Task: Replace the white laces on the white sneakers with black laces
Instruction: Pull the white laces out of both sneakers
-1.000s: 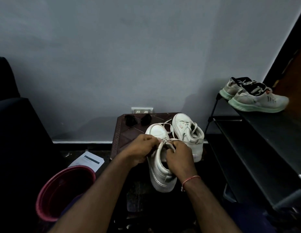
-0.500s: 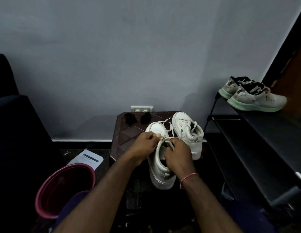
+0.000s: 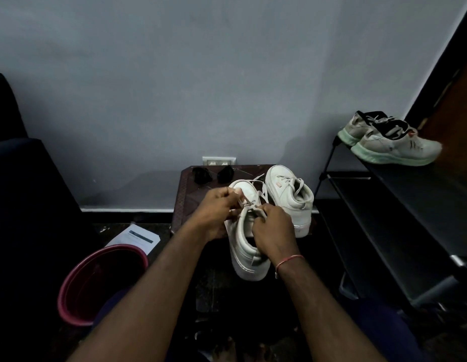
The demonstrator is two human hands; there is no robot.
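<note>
- Standing at three o'clock from the stool, a dark shoe rack (image 3: pixel 410 218) is seen, with a grey-green pair of trainers (image 3: pixel 391 145) on its top shelf.
- A red bucket (image 3: pixel 102 280) is placed on the floor at eight o'clock.
- The brown stool (image 3: pixel 190 202) is set against the wall; both white sneakers are on it.
- The near sneaker (image 3: pixel 249 246) is tipped heel-first toward six o'clock; the far sneaker (image 3: pixel 290 197) sits just beside it at one o'clock, laced in white.
- The white lace (image 3: pixel 261 190) is pinched by the left hand (image 3: pixel 216 207) near the upper eyelets; the fingers of the right hand (image 3: pixel 273 227) are curled around it at the shoe's collar.
- Two black lace bundles (image 3: pixel 201 175) lie untouched at eleven o'clock.
- Risk: the near sneaker appears to overhang the stool's front edge, so it could be dragged off by a hard tug.
- Risk: a knot could be tightened, not loosened, if the wrong strand is pulled.
- Risk: the black bundles could be knocked behind the stool by a swung lace end.
- A dark printed band is visible on the paper (image 3: pixel 134 236) at nine o'clock, but no words can be read; the pink tag on the far sneaker is too small to make out.
</note>
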